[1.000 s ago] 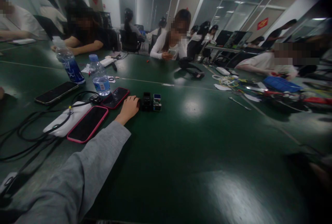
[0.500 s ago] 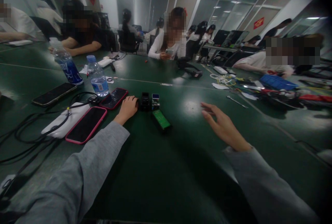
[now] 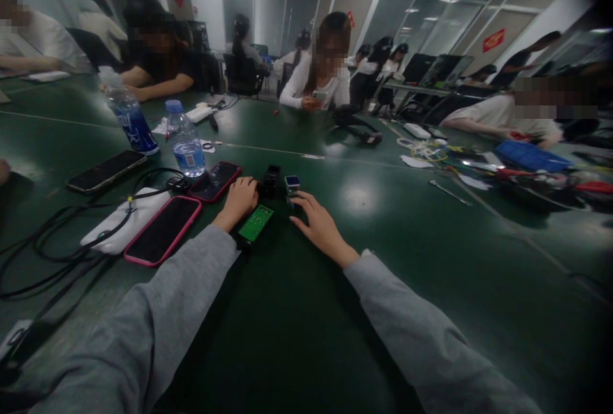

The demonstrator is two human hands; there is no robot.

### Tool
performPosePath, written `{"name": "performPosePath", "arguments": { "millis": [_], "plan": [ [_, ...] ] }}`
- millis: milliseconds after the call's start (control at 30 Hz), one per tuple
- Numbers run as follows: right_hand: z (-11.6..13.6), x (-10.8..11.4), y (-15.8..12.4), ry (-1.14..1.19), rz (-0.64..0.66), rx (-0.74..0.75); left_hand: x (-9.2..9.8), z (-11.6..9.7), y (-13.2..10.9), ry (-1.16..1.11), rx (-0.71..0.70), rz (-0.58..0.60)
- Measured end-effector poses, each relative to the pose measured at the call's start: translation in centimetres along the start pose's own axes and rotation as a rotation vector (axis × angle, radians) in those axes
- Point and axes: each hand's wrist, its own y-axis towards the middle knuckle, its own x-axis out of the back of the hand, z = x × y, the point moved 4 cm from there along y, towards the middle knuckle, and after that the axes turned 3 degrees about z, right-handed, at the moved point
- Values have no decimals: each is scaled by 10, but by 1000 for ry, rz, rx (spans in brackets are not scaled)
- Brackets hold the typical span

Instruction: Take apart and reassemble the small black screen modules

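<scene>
A small black boxy device (image 3: 271,181) stands on the green table. Beside its left side rests my left hand (image 3: 241,200), palm down with fingers slightly bent; whether the fingertips touch the device is unclear. Just to the right is a small module with a light-framed dark screen (image 3: 292,182). My right hand (image 3: 317,225) reaches to its near right side, thumb and fingers apart, fingertips at or against it. Nearer to me, a green circuit board (image 3: 257,223) with a dark underside lies slanted next to my left wrist.
Left of my left hand lie a pink-edged phone (image 3: 163,230), a red-edged phone (image 3: 216,181), a white power bank (image 3: 122,225) with black cables, and a black phone (image 3: 106,171). Two bottles, including a water bottle (image 3: 186,149), stand behind. Tools, wires and a blue tray (image 3: 531,156) clutter the right; people sit around.
My right hand has come left, from over the table to the screen module. The circuit board has shifted left and now slants the other way. My left hand has stayed about where it was.
</scene>
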Motion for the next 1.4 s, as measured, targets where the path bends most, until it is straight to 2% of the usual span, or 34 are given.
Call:
{"name": "performPosePath", "arguments": {
  "millis": [100, 233, 367, 467, 600, 700, 967, 1067, 1167, 1300, 1400],
  "plan": [
    [-8, 6, -3, 98, -123, -62, 0, 0, 0, -3, -2, 8],
    [-27, 4, -5, 288, -258, -199, 0, 0, 0, -14, 0, 6],
    [-45, 2, -6, 263, -344, -345, 1, 0, 0, -13, 3, -6],
    [-42, 5, -5, 120, -331, -298, 1, 0, 0, -3, 3, 4],
    [-25, 1, -4, -101, -191, -173, 1, 0, 0, 7, -2, 14],
    [-20, -5, -5, -152, -127, -156, 0, 0, 0, 5, -1, 2],
    [-26, 3, -5, -72, -250, -219, 2, -1, -1, -11, -1, 10],
    [-20, 8, -7, -193, -264, -251, 2, -1, 0, -11, -1, 29],
    [-10, 8, -7, -327, -207, -190, 3, -1, 0, -17, 4, 34],
    [-2, 3, -5, -289, -101, -71, 3, -1, -1, -12, 2, 23],
    [-10, 8, -6, -254, -235, -149, 2, -1, -1, -5, 3, 11]
  ]
}}
